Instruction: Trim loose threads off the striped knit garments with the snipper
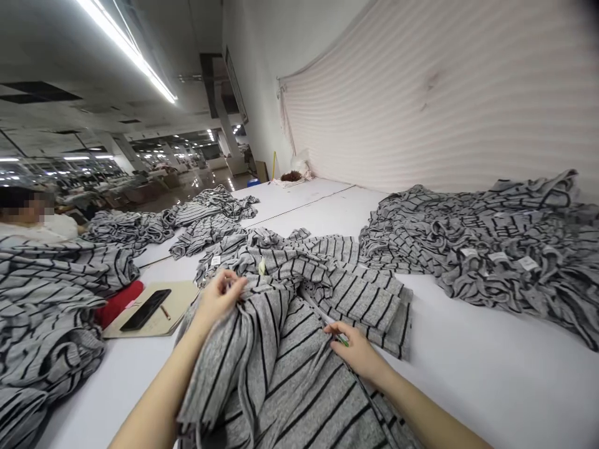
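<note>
Striped knit garment point(306, 355) bunched at the lower centre of the frame.
Far left, a slumped striped heap point(51, 318) flanks a tan notebook point(184, 296) bearing a black smartphone point(146, 310), perhaps parked within reach. The left hand point(221, 297) grips the gathered cloth, probably to steady it; the right hand point(354, 349) curls its fingers at an edge, near a green sliver point(344, 341), though I cannot tell what they pinch. Heathered grey knit falls in soft, black-barred folds. At right, a crumpled pile point(449, 234) with white labels point(528, 263) covers the smooth pale desk point(468, 368).
</note>
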`<state>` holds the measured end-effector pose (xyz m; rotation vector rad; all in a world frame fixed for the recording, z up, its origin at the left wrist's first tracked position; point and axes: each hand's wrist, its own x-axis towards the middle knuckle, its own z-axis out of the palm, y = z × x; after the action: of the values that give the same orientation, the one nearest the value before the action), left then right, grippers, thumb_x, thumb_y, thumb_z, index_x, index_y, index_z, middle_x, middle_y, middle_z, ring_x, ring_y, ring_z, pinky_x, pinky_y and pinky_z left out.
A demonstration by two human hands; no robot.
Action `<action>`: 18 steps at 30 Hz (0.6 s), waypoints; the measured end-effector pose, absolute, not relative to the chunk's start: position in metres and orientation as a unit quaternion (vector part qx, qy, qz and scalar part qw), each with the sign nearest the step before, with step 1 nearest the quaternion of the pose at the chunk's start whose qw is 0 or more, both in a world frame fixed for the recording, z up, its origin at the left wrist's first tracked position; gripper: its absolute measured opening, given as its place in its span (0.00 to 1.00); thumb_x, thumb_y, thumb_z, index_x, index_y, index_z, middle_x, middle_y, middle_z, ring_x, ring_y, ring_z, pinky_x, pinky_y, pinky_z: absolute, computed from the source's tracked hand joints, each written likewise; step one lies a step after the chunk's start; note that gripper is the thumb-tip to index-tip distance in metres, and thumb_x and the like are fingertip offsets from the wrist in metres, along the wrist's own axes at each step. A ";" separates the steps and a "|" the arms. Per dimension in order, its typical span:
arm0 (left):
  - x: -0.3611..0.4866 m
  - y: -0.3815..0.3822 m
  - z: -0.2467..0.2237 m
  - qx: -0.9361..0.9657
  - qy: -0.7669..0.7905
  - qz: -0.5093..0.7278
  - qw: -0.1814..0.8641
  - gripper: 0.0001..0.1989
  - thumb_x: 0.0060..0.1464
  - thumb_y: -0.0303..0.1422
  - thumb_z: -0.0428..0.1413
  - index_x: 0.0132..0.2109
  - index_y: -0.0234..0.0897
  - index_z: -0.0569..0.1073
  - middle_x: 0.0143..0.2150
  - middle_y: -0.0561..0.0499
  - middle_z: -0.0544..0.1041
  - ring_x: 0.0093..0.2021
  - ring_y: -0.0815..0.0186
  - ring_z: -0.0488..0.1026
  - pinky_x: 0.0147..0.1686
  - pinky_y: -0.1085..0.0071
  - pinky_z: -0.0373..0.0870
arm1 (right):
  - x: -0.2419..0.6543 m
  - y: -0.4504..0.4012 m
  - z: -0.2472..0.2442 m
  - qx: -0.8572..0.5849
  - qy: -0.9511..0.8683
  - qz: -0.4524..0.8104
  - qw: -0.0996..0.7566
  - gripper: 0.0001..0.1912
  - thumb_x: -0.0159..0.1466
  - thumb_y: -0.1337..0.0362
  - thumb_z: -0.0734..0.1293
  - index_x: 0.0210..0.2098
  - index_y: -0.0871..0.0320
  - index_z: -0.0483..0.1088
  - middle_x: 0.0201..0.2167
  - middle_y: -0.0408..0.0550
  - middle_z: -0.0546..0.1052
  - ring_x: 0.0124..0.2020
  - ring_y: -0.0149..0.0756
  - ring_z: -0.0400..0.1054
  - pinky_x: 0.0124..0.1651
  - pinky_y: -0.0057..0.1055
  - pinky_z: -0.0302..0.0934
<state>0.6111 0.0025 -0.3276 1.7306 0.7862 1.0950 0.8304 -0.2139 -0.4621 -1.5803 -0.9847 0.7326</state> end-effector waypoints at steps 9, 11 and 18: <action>0.607 -0.036 -0.321 0.973 0.093 0.080 -0.193 0.17 0.58 0.25 0.49 0.54 0.39 0.68 0.49 0.43 0.73 0.53 0.54 0.68 0.50 0.58 0.63 | 0.821 -0.237 -0.443 -0.641 -0.422 0.281 0.576 0.07 0.58 0.59 0.62 0.34 0.55 0.67 0.35 0.45 0.72 0.39 0.40 0.66 0.41 0.31 0.59; 0.606 -0.057 -0.333 0.976 -0.013 0.022 -0.216 0.23 0.55 0.21 0.50 0.58 0.39 0.65 0.59 0.44 0.68 0.63 0.55 0.58 0.60 0.55 0.53 | 0.821 -0.238 -0.447 -0.645 -0.408 0.286 0.580 0.09 0.58 0.57 0.62 0.34 0.55 0.67 0.35 0.46 0.72 0.40 0.42 0.67 0.44 0.33 0.59; 0.610 -0.139 -0.388 0.984 0.162 0.013 -0.074 0.13 0.48 0.26 0.57 0.44 0.35 0.73 0.49 0.41 0.74 0.50 0.53 0.70 0.57 0.53 0.58 | 0.822 -0.239 -0.476 -0.663 -0.327 0.339 0.583 0.19 0.55 0.52 0.64 0.40 0.58 0.71 0.41 0.52 0.76 0.46 0.49 0.69 0.49 0.43 0.61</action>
<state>0.6101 -0.1391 -0.3881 3.2462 0.5332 0.0440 0.8220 -0.2392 -0.4758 -1.5468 -0.7623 0.7907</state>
